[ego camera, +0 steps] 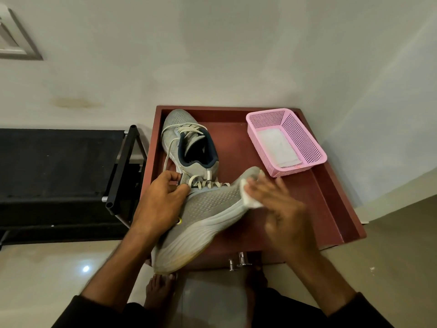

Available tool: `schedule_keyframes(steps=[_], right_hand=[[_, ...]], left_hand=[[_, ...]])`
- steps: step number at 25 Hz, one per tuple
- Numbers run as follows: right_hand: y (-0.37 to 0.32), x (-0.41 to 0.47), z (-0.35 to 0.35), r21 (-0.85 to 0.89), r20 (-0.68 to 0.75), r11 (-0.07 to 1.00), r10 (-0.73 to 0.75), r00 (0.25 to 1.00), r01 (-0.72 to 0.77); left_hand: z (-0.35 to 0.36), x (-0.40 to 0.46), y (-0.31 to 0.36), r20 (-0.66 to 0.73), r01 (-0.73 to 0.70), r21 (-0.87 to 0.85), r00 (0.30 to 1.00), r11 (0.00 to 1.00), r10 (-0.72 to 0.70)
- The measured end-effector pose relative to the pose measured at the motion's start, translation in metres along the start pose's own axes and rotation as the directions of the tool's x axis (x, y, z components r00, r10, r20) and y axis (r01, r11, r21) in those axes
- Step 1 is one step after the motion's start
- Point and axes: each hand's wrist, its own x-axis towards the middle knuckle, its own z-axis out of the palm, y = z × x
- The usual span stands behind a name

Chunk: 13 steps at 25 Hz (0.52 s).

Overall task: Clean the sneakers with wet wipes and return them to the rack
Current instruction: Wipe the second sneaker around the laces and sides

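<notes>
Two grey sneakers were in play, both at the red cabinet top [331, 197] that serves as landmark; the held sneaker [208, 216] lay tilted on its side over the cabinet's near edge, sole toward the person, toe pointing to the far right; the left hand [160, 200] gripped it at the collar, fingers curled round the heel opening beside the laces; the right hand [279, 204] pressed a white wet wipe [250, 200] against the toe end, fingers fairly straight and blurred, so I could not tell how firmly they pinched the wipe; the second sneaker [189, 143] sat upright on the cabinet's far left part, just touching the held one at the heel; a pink basket [305, 138] stood at the cabinet's far right corner with white wipes lying flat inside it; a black shoe rack [118, 171] stood just left of the cabinet, its visible shelf dark; judging by this, cleaning was mid-way at best: the midsole's near edge looked yellowed with grime, the second sneaker's state could not be judged, and neither had gone to the rack yet
</notes>
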Motion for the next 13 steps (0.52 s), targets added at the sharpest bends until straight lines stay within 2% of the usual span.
schedule_keyframes(steps=[2,3,6,7,11,13], right_hand=[[0.005,0.005,-0.006,0.009,-0.063,0.992,0.125,0.990,-0.124],[-0.001,0.004,-0.003,0.014,-0.062,0.994,0.111,0.992,-0.110],[-0.021,-0.008,0.008,0.047,0.040,0.996,-0.080,0.996,0.078],[-0.017,-0.006,0.007,0.048,0.051,0.994,-0.096,0.994,0.094],[0.014,0.011,-0.001,0.060,-0.071,0.983,0.176,0.982,-0.172],[0.000,0.007,0.002,0.079,-0.054,0.989,0.130,0.990,-0.126]], left_hand=[[0.000,0.000,0.000,0.002,0.002,-0.011,1.000,1.000,-0.002],[0.000,0.000,0.000,0.001,0.007,-0.012,1.000,1.000,-0.007],[0.000,0.001,0.000,-0.002,0.018,-0.014,1.000,1.000,-0.018],[0.000,0.001,0.001,0.002,0.022,-0.017,1.000,1.000,-0.022],[0.000,-0.001,0.001,0.006,0.018,-0.006,1.000,1.000,-0.018],[0.000,-0.002,0.002,0.001,0.018,0.006,1.000,1.000,-0.018]])
